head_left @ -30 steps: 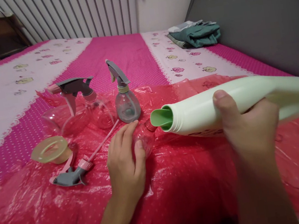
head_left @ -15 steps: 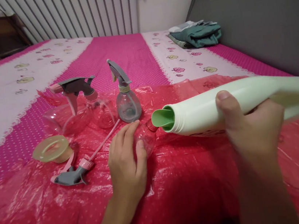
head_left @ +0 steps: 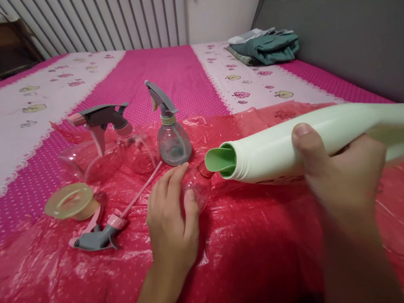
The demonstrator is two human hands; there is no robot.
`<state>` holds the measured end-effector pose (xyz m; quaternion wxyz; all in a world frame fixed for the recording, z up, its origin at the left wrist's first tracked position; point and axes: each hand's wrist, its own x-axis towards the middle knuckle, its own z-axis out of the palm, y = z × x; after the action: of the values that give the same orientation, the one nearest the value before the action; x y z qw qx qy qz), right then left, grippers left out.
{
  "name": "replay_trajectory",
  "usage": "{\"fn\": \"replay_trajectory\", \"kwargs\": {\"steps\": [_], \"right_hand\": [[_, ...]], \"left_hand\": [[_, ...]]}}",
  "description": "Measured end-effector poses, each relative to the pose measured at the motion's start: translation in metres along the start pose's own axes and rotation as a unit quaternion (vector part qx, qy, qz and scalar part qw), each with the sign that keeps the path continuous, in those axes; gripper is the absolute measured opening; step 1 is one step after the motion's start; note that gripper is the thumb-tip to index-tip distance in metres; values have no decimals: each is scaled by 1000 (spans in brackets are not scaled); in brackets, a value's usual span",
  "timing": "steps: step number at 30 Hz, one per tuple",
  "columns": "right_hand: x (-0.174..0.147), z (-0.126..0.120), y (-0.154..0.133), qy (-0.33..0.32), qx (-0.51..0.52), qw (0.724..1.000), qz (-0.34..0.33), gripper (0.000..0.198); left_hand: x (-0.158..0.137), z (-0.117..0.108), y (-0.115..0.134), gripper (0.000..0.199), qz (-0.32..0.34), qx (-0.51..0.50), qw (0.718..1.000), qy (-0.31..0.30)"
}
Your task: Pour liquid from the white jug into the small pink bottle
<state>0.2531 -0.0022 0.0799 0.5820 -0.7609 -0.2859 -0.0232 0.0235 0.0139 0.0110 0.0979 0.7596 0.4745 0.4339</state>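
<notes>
My left hand (head_left: 173, 215) is closed around a clear spray bottle without its head (head_left: 198, 189), which leans to the right with its mouth uppermost. In my right hand (head_left: 342, 172) is a large pale green jug (head_left: 272, 149), tipped on its side. Its green pouring spout (head_left: 220, 160) meets or nearly meets the bottle's mouth; whether liquid is flowing I cannot make out. Left of my left hand lies a grey and pink spray head (head_left: 97, 237) with a thin pink tube. A yellowish funnel (head_left: 69, 201) rests beside it.
A round spray bottle with a grey head (head_left: 173, 140) stands just behind my left hand. Farther left are a grey and pink trigger sprayer (head_left: 104, 119) and clear bottles. Red plastic sheeting (head_left: 244, 245) covers the near bed; folded clothes (head_left: 264, 46) lie at the back right.
</notes>
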Motion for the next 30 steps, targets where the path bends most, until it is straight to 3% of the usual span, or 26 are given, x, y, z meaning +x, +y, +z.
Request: {"fn": "replay_trajectory", "kwargs": {"steps": [16,30], "right_hand": [[0,-2,1,-11,18,1000,5,63],[1,-2,9,-4,31,997,-70,70]], "left_hand": [[0,-1,0,42,-1,-3,1000,2],[0,-2,0,40,-15,-10,1000,-1]]}}
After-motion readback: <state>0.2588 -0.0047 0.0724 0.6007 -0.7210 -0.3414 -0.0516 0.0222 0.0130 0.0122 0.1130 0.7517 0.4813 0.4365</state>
